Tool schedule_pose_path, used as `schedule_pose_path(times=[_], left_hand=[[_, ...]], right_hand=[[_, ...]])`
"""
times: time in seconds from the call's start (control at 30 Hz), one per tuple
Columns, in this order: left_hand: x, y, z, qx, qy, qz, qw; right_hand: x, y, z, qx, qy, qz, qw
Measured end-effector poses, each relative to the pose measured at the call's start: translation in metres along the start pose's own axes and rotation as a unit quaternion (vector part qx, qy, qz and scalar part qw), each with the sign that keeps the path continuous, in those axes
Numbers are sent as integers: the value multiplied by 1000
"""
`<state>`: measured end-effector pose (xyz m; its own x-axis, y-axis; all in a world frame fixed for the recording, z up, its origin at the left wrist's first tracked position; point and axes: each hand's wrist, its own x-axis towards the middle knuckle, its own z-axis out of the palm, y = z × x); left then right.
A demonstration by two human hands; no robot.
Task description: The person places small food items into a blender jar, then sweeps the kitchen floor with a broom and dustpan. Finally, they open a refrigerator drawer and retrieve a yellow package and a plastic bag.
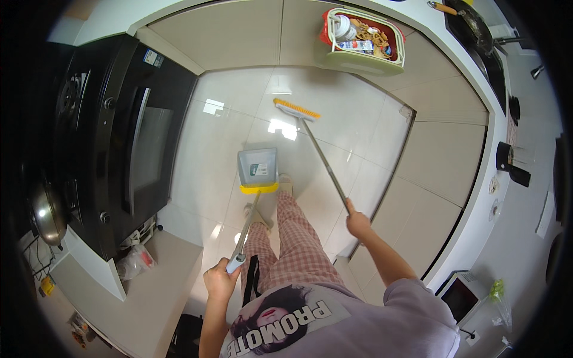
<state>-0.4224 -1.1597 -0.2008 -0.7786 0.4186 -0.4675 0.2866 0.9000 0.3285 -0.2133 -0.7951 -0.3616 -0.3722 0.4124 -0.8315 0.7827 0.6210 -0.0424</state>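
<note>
My left hand (pixel 220 278) is closed around the pale blue grip of a dustpan's long handle. The grey dustpan (pixel 258 162), with a yellow comb-like edge at its rear and a label inside, rests on the glossy floor by my slippers, its mouth facing away from me. Around the metal pole of a broom is my right hand (pixel 359 224). That broom's white head with orange bristles (pixel 297 109) lies out ahead on the tiles, beyond the dustpan and to its right. Broom and dustpan are apart.
A green waste bin (pixel 367 65) full of rubbish hangs at the cabinet front ahead. Black oven (pixel 152 147) stands at left, beside a low counter with a plastic bag (pixel 136 262). Cabinets (pixel 429 161) line the right under a white worktop, with a pan (pixel 470 27) on the hob.
</note>
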Motion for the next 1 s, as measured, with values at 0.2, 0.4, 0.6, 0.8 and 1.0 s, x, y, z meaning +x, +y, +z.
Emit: schedule_pose_path(times=[0.2,0.4,0.6,0.8,1.0], left_hand=[[-6,-12,1,-13,-13,-4,1000],[0,-27,0,28,-31,16,999],[10,-32,-5,38,-32,39,998],[32,-26,-11,47,-83,65,993],[57,-12,-15,70,-81,148,983]], right_hand=[[104,24,-80,-107,86,-31,990],[200,-9,-111,-96,40,-8,995],[121,59,-28,-137,-52,-18,989],[-2,113,19,-55,-58,33,996],[-71,106,50,147,19,171,974]])
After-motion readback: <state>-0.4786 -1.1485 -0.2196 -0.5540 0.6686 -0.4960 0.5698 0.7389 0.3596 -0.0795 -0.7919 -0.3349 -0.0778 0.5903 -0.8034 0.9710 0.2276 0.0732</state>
